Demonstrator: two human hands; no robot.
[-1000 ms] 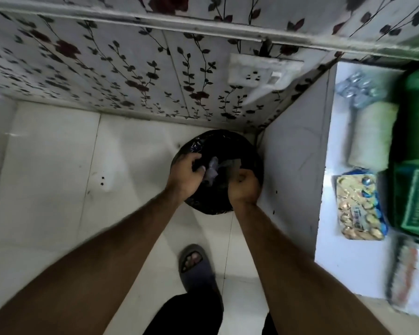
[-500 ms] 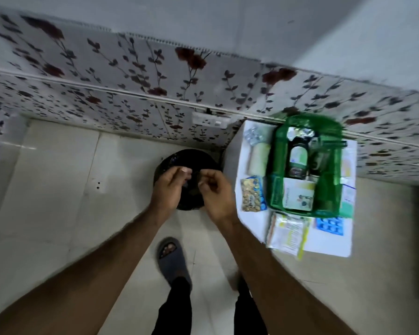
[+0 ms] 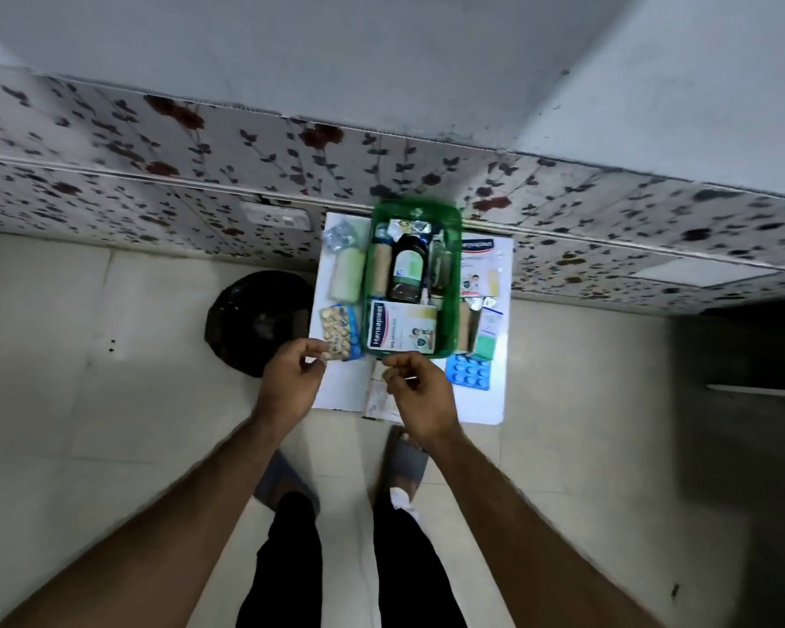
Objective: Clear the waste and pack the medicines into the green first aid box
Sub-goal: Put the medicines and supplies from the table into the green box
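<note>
1. Hands have left the black-lined bin (image 3: 257, 326) on the floor, where 1 second ago both were down inside its liner; now they hover at the near edge of the small white table (image 3: 495, 401).
2. Left hand (image 3: 291, 383) is loosely curled, thumb and fingertips nearly pinched, with nothing visible in it; it sits just beside the gold blister pack (image 3: 336, 330).
3. Right hand (image 3: 420, 392) is likewise half-closed and looks empty, just in front of the green first aid box (image 3: 449, 265).
4. That box stands open at mid-table against the wall, already holding a dark bottle (image 3: 409, 269) and a Hansaplast carton (image 3: 402, 328).
5. Judgement: waste disposal looks finished for now, so packing comes next; the gold pack, the blue blister pack (image 3: 468, 371) and other loose items around the box remain outside it.
</note>
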